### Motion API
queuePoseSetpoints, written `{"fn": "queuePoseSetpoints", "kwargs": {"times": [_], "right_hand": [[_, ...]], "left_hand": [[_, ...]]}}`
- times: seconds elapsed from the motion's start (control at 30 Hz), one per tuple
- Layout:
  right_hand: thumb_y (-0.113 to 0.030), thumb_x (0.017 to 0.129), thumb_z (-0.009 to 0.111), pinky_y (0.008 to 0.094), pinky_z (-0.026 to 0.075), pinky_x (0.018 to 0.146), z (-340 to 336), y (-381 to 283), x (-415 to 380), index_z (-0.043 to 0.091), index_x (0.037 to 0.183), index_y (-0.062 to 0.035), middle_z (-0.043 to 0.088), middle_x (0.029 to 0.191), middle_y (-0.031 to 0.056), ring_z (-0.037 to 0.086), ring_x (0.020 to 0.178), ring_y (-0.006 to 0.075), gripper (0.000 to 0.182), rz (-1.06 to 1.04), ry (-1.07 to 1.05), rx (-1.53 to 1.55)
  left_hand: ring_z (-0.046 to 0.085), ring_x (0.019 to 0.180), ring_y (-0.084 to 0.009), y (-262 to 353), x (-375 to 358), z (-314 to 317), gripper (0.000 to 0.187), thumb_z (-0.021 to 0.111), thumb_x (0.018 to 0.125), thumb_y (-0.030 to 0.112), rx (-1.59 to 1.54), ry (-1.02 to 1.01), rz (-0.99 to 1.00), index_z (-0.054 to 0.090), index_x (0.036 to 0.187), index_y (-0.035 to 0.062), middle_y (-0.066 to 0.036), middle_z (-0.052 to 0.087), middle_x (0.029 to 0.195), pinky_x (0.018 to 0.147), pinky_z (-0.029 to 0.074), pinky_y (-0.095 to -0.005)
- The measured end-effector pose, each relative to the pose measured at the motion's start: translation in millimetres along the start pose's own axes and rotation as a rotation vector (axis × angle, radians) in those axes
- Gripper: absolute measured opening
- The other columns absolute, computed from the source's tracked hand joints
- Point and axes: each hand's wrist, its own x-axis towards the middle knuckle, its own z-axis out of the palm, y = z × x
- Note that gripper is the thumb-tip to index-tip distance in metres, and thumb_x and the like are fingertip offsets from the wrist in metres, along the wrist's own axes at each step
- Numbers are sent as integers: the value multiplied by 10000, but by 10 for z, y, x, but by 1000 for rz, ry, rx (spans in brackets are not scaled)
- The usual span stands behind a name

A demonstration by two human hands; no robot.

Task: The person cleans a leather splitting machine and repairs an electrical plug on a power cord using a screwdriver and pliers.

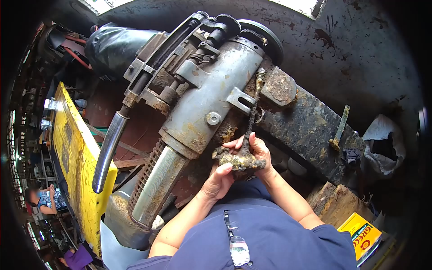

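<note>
Grey machine (211,90): principal item. Yellow panel (74,157): stands left of the machine, apart. Dark slab (315,121): soiled, right of the machine. Yellow box (362,236): right of the machine, well apart. Left hand (218,181) and right hand (259,155): together, both clamped on the grease-caked part (238,160), near the machine's lower right side. Attachment to the machine: cannot tell.

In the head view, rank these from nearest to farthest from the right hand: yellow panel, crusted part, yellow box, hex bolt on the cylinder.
1. Crusted part, touching the right hand.
2. Hex bolt, upper left.
3. Yellow box, lower right.
4. Yellow panel, far left.
</note>
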Motion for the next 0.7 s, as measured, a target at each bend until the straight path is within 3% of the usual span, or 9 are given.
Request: {"fn": "queuePoseSetpoints", "kwargs": {"times": [0.17, 0.3, 0.5, 0.7], "right_hand": [[-441, 950, 327, 377, 476, 825, 234, -117, -3, 540, 850, 3, 606, 973, 244, 592, 877, 247, 502, -47, 53, -159], [-417, 962, 306, 366, 477, 822, 279, -102, -4, 519, 829, -7, 603, 968, 254, 591, 844, 239, 481, -28, 102, -107], [-373, 965, 346, 356, 490, 808, 467, -135, -8, 531, 813, 15, 607, 968, 260, 610, 861, 258, 456, 2, 197, 11], [-364, 969, 327, 379, 480, 839, 562, -223, -15, 516, 807, 0, 599, 999, 263, 609, 889, 276, 441, 78, 279, 45]], "left_hand": [[402, 1211, -196, 112, -66, 135, 839, 689, 687, 383, -73, 55, -33, 281, 1335, 41, -70, 419, 1287, 1020, 326, -364], [468, 1155, -219, 138, -88, 208, 822, 646, 694, 519, 28, 151, -21, 321, 1315, 91, -87, 457, 1253, 934, 419, -417], [483, 1114, -211, 214, -148, 244, 685, 602, 755, 527, 6, 198, -53, 387, 1276, 139, -54, 476, 1231, 872, 445, -426], [495, 1090, -222, 319, -175, 373, 664, 595, 761, 533, -27, 238, -84, 387, 1267, 157, -51, 494, 1200, 856, 457, -410]]}}
